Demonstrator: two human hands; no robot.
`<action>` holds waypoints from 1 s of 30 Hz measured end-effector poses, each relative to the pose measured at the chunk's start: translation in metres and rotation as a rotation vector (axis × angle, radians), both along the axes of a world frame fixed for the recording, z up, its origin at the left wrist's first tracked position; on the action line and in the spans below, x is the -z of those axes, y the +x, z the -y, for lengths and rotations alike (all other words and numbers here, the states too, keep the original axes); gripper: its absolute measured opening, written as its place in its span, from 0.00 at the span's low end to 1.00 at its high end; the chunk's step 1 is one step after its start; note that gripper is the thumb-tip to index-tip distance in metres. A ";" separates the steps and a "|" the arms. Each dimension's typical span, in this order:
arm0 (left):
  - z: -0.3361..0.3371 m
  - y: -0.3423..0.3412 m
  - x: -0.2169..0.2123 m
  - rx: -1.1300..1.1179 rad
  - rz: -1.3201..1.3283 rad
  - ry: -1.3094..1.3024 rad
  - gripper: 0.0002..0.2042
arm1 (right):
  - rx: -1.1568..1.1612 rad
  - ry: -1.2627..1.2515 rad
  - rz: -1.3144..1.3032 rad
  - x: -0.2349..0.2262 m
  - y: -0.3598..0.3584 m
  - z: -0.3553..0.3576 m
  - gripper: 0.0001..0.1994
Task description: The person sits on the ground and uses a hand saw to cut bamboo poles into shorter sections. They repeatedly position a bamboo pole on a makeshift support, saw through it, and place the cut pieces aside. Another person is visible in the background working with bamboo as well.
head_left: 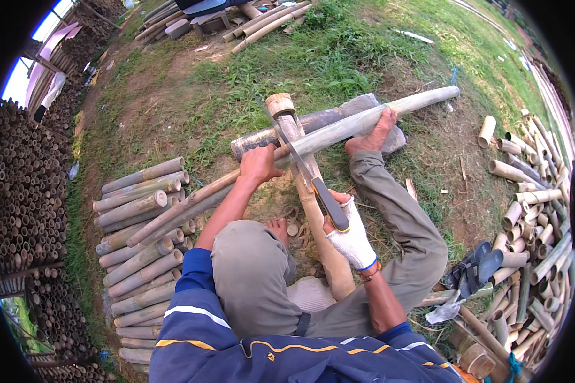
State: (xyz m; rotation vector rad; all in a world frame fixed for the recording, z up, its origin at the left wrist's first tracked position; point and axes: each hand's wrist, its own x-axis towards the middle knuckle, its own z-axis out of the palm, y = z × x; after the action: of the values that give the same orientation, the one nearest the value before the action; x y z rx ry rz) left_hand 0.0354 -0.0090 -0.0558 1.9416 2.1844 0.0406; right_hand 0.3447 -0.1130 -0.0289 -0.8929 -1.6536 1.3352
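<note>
a long bamboo pole [338, 131] lies slanting across a thick wooden post [300, 166] on the grass, its far end reaching up to the right and its near end running down to the left over a stack of cut pieces. a saw blade [299, 155] sits across the pole just beside the post, its dark handle [331, 205] pointing back toward the person.

the right hand [348, 230], in a white glove, is closed tight around the saw handle. the left hand [260, 165], bare, is wrapped around the pole just left of the blade, pressing it down. a bare right foot [374, 135] rests on the pole to the right of the cut, with a flat grey stone [338, 118] under and behind it. the other foot [278, 228] is tucked in near the base of the post, beside a few short bamboo rings [292, 223] lying on the dirt.

to the left, cut bamboo lengths [140, 242] are piled side by side. further left stand tall stacks of bamboo [25, 191] seen end-on. on the right lies a loose heap of short bamboo pieces [530, 223], with a pair of dark sandals [473, 265] near it. more poles [268, 22] lie at the top of the grass [338, 57].
</note>
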 end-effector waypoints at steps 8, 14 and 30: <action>0.004 -0.001 -0.002 -0.059 0.006 -0.075 0.32 | -0.027 -0.244 0.081 -0.013 0.074 0.066 0.34; -0.001 0.002 0.002 -0.064 0.016 -0.073 0.34 | -0.056 -0.090 0.068 0.016 0.000 -0.012 0.35; 0.000 -0.025 0.000 -0.014 0.051 -0.063 0.39 | -0.020 -0.068 0.136 0.014 0.012 0.039 0.35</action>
State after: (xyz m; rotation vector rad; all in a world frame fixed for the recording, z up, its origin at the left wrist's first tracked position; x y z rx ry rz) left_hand 0.0104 -0.0090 -0.0560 1.8717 2.1408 0.0230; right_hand 0.3569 -0.1519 -0.0432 -1.0299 -1.7323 1.3776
